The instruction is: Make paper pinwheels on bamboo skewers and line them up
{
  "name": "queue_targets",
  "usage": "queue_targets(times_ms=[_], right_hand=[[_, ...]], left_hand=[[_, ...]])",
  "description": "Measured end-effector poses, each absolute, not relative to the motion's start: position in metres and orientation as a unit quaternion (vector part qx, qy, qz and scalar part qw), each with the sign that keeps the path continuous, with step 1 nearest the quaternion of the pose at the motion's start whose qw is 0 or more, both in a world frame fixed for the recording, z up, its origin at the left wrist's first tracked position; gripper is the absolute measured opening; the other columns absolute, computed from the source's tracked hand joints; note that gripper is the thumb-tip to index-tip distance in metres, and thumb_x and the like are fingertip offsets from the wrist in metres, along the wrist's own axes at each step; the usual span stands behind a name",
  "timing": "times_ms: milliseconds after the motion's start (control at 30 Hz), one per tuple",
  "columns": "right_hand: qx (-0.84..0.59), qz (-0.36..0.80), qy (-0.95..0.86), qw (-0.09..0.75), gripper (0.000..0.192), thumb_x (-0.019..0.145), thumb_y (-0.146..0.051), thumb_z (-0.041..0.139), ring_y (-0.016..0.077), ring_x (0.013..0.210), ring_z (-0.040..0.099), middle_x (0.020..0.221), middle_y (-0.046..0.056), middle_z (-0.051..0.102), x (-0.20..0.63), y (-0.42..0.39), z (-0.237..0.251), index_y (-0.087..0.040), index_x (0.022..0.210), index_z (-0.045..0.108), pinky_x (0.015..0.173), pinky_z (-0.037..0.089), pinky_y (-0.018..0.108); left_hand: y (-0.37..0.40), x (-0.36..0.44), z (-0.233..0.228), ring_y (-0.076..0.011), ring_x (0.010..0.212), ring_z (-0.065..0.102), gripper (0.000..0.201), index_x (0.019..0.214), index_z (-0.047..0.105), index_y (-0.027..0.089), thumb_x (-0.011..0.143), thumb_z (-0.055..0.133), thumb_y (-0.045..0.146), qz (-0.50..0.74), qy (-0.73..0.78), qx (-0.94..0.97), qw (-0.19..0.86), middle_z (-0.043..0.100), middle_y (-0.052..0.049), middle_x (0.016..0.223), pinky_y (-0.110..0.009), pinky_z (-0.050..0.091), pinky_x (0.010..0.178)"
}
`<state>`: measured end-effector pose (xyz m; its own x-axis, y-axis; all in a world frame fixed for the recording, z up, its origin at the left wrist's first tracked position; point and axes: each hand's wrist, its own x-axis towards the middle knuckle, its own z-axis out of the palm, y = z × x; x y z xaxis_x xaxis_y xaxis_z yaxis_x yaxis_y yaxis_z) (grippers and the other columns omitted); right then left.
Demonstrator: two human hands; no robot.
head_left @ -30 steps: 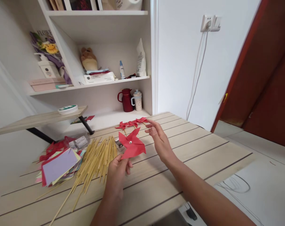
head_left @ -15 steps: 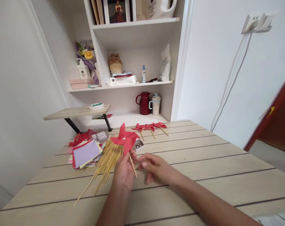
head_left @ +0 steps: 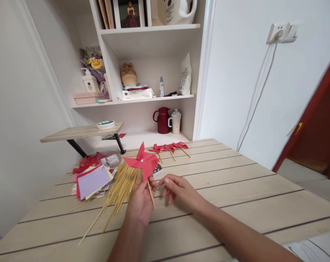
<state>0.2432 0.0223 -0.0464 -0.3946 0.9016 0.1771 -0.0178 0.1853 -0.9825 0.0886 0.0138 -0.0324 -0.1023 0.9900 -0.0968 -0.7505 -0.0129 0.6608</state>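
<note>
Red pinwheel [head_left: 145, 166] held up above a slatted table

The table [head_left: 241, 203] is pale wood with dark lines between its boards, set against white shelves [head_left: 181, 27]. On them stand a dark red jug [head_left: 163, 122], a speckled cup [head_left: 176, 123] and a plush toy [head_left: 128, 75]. A socket [head_left: 276, 33] with a plugged-in cable is on the wall at right, near a reddish-brown door [head_left: 324, 116]. Coloured paper sheets [head_left: 92, 182] lie at the table's left, beside a spread of thin sticks [head_left: 120, 189]. Three smaller-looking red pinwheels [head_left: 169, 147] rest in a row towards the back.

The left hand [head_left: 140, 205] reaches forward, turned partly palm up, its fingers closed around the pinwheel's upper stem [head_left: 151, 195]. The right hand [head_left: 180, 189] is just beside it, half open with fingers loosely curled, and no object shows in its grasp.

The held pinwheel is in front of the sticks, its face towards the viewer. Its pointed red blades spread around a shiny round centre, and the pale stem slants down to the right.
</note>
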Motion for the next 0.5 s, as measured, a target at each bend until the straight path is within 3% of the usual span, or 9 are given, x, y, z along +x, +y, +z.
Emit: queue_targets(times_ms=[300,500], right_hand=[[-0.368,0.508,-0.524,0.576,0.041,0.088,-0.057,0.057,0.0092,0.05,0.053,0.074,-0.001,0.06,0.261,0.023,-0.027,-0.019,0.099,0.065,0.051,0.041,0.025],[-0.386,0.499,-0.421,0.652,0.038,0.082,-0.054,0.064,0.0132,0.072,0.06,0.095,0.002,0.057,0.285,0.033,-0.02,-0.023,0.106,0.065,0.062,0.046,0.027]], left_hand=[[0.008,0.089,-0.033,-0.006,0.053,0.05,0.014,0.075,0.065,0.013,0.069,0.078,0.015,0.586,0.309,0.266,0.7,0.06,0.0,0.066,-0.023,0.05,0.062],[0.008,0.087,-0.035,-0.0056,0.053,0.049,0.017,0.073,0.064,0.013,0.068,0.08,0.018,0.575,0.322,0.279,0.698,0.057,0.002,0.063,-0.022,0.049,0.062]])
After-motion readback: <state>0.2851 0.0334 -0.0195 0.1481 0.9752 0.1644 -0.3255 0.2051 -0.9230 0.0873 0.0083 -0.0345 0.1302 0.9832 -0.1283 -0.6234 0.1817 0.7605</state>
